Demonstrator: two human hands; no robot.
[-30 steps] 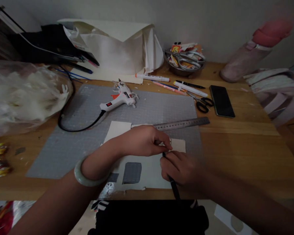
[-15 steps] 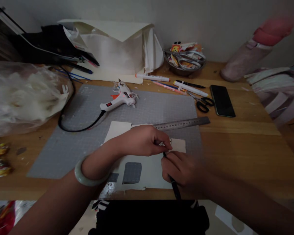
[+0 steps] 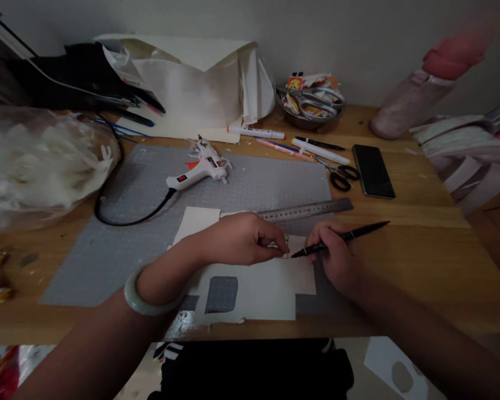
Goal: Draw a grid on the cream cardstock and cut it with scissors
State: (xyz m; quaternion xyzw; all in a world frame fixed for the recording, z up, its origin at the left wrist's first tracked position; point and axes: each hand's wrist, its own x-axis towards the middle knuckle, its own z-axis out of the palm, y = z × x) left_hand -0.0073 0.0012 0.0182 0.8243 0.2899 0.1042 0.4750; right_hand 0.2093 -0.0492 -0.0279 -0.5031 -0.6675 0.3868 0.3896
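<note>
Cream-white flat paper sheet w/ a cut-out window (image 3: 266,289) lies at the desk's near side, mostly on the grey gridded cutting mat (image 3: 266,172); mat shows thru the window. A small black-line drawing (image 3: 286,239) sits on its upper R part, partly blocked by the L hand (image 3: 248,239). L hand is palm-down over the sheet, thumb + index curled tog.; can't tell if anything's pinched btwn them. Pale green bangle (image 3: 135,294) on that wrist.

R hand (image 3: 337,258) grasps a slim black double-ended pen (image 3: 354,234) btwn thumb + fingers, at the sheet's R edge. Pen tip points L, just beside the L fingertips; can't tell if it's touching paper. Other end sticks out R, over bare wood.

Just behind the L hand: steel ruler (image 3: 308,211), partly covered by it, R end past the mat edge. Farther back on the mat: white glue gun w/ orange trigger (image 3: 200,169), its black cord (image 3: 120,222) looping L. Clear plastic bag of white stuff (image 3: 41,166) crowds the far L.

Back R, near the mat corner: black-handled scissors (image 3: 344,176), black phone (image 3: 373,171) next to them, white marker w/ yellow end (image 3: 320,150). Behind: round metal bowl (image 3: 306,121) w/ silver scissors (image 3: 316,104) + wrappers, then pink-capped bottle (image 3: 416,100) farther R.
</note>
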